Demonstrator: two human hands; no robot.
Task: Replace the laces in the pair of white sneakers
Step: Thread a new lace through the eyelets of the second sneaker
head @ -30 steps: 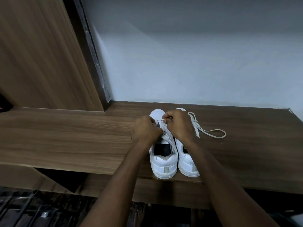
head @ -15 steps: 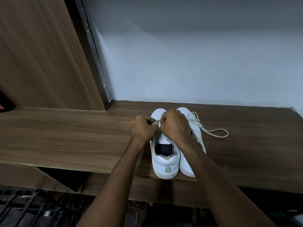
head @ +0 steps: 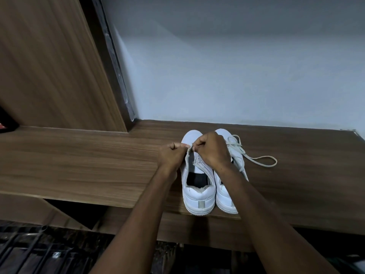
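Note:
Two white sneakers stand side by side on the wooden shelf (head: 79, 165), heels towards me at its front edge. The left sneaker (head: 198, 190) has its tongue area open. My left hand (head: 171, 155) and my right hand (head: 213, 151) are both over its front part, fingers curled, pinching a short bit of white lace (head: 190, 150) between them. The right sneaker (head: 227, 198) is partly hidden by my right forearm. Its cream lace (head: 260, 161) trails loose in a loop on the shelf to the right.
A pale wall rises behind the shelf. A tall wooden panel (head: 49, 66) stands at the left with a dark strip along its edge. A dark object (head: 6, 123) sits at the far left. Below the shelf is a dark metal rack (head: 29, 252).
Both hands moved slightly away from me towards the toe of the left sneaker, and they now meet closer together over the lace. The sneakers have stayed in place.

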